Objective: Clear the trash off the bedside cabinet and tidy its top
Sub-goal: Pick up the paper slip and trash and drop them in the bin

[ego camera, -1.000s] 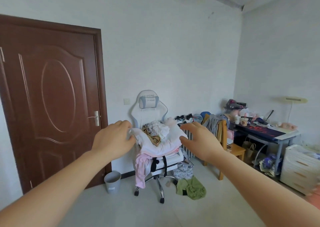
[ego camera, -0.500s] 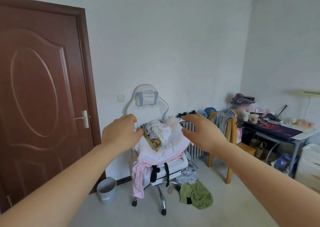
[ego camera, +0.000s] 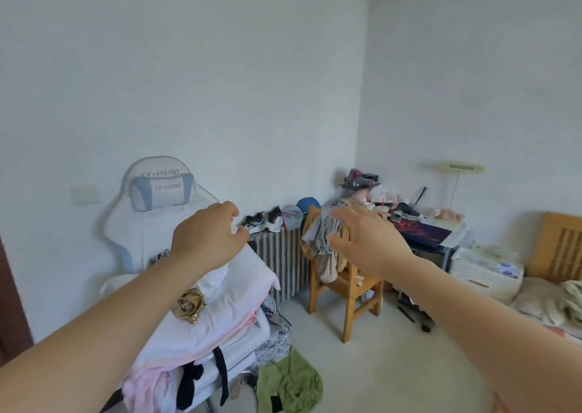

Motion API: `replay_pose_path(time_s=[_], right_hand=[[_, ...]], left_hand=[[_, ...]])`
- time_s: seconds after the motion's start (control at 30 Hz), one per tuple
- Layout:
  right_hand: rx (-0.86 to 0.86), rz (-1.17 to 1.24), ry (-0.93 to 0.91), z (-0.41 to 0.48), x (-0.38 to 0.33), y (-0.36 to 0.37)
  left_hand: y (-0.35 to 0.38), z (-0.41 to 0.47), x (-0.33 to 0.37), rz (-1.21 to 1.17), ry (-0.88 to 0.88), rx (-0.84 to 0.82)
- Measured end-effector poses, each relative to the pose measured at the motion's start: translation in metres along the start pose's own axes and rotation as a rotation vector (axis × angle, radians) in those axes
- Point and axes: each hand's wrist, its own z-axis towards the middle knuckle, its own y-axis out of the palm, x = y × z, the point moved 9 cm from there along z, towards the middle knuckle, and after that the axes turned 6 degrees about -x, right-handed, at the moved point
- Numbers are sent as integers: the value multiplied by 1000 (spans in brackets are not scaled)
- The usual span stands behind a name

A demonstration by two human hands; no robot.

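Note:
My left hand [ego camera: 208, 236] and my right hand [ego camera: 365, 239] are both stretched out in front of me at chest height, fingers loosely curled and apart, holding nothing. At the far right a white plastic drawer cabinet [ego camera: 485, 274] stands beside the bed head, with small items lying on its top; I cannot make out what they are. No trash is plainly visible from here.
A white gaming chair [ego camera: 151, 223] piled with clothes stands below my left arm. A radiator [ego camera: 283, 261] with shoes on it, a wooden chair [ego camera: 346, 289] draped with clothes, a cluttered desk [ego camera: 425, 226], a green cloth [ego camera: 289, 384] on the floor and the bed [ego camera: 554, 302] surround the open floor.
The view has swung to the right: the brown door and the bin have left the frame, and the bed and drawer cabinet have come in. Both hands stay raised and empty.

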Motion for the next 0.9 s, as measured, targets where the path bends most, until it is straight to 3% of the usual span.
replay_pose_path(time_s=[0.57,0.9], right_hand=[[57,-315,701,54,271,9],[54,-394,866,64,402,21]], left_hand=[[226,259,189,-251,614,-95],[354,310,337,-337,807,-229]])
